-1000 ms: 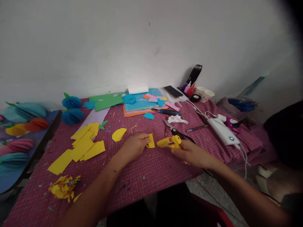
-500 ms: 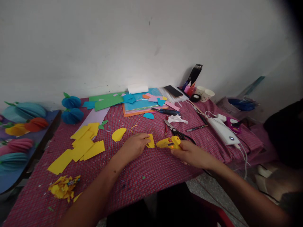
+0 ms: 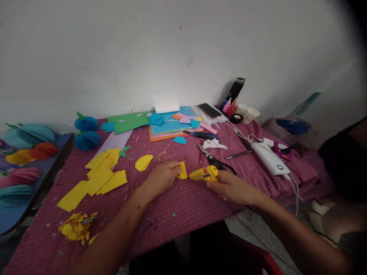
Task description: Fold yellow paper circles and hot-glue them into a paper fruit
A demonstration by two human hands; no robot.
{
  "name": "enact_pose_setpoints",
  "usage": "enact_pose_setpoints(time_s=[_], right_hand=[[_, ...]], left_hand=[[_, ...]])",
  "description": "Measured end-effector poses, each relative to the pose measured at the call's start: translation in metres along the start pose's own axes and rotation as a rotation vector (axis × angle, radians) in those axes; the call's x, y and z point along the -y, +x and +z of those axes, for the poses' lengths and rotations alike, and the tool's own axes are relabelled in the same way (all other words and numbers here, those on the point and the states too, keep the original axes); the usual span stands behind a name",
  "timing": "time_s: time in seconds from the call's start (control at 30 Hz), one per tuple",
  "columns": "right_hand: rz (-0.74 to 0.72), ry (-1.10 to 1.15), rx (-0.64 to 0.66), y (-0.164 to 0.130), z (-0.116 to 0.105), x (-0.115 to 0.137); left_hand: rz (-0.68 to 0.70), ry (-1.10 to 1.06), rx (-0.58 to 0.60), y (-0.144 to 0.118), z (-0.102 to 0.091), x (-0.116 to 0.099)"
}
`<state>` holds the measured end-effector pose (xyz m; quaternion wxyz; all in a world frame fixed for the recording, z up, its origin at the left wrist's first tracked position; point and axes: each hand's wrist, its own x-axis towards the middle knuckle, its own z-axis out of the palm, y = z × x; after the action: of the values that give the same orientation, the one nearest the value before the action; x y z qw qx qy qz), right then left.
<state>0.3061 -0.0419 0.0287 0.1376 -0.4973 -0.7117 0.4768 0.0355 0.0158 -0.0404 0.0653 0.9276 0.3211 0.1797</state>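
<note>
My left hand is closed on a small piece of yellow paper at the middle of the table. A yellow glue gun with a small orange light is gripped in my right hand. Its nozzle points left, right beside the edge of the paper; whether the two touch I cannot tell. Left of my left hand lies a yellow half-round of paper. Farther left are several yellow paper rectangles. Black-handled scissors rest just behind the glue gun.
A crumpled yellow paper heap lies at the front left. Blue paper balls stand behind it. Coloured sheets, a phone, a black bottle and paper cups line the wall. A white power bank with cables sits right.
The glue gun has shifted very slightly left, its nozzle now closer to the yellow paper. My left hand keeps its place on the paper.
</note>
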Motion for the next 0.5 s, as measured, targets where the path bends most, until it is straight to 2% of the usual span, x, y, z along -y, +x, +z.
enact_pose_setpoints(time_s=[0.17, 0.3, 0.5], right_hand=[[0.084, 0.097, -0.027, -0.01, -0.005, -0.004], [0.142, 0.311, -0.121, -0.016, -0.004, -0.011], [0.159, 0.549, -0.267, -0.005, 0.007, -0.018]], left_hand=[[-0.004, 0.013, -0.003, -0.001, 0.002, 0.001], [-0.003, 0.017, -0.015, -0.001, 0.0, 0.0], [0.012, 0.005, -0.085, -0.003, -0.003, 0.0]])
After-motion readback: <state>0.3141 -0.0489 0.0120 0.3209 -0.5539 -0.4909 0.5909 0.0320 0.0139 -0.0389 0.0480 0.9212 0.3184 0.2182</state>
